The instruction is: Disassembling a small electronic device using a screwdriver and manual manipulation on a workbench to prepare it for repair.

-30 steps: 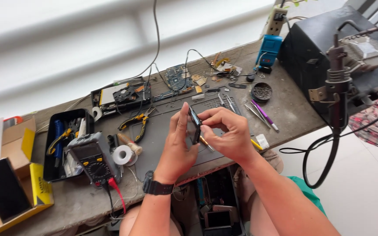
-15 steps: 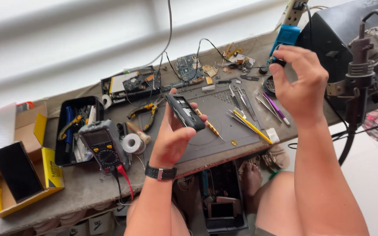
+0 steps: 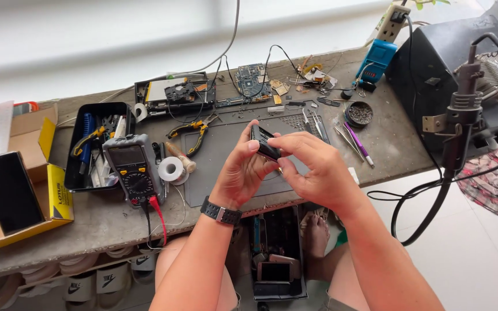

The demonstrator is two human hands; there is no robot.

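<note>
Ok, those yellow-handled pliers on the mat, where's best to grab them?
Take the pliers by the two yellow handles, coming from above and from the left end. They lie flat with the handles spread toward the tool tray and the jaws pointing right toward the mat's middle, so the handle end looks free, with little crowding it.

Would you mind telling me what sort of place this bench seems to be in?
Most likely a small electronics or phone repair bench. A multimeter sits beside a tray of hand tools, a bare circuit board lies at the back, and both hands hold a small dark device over a grey work mat.
</note>
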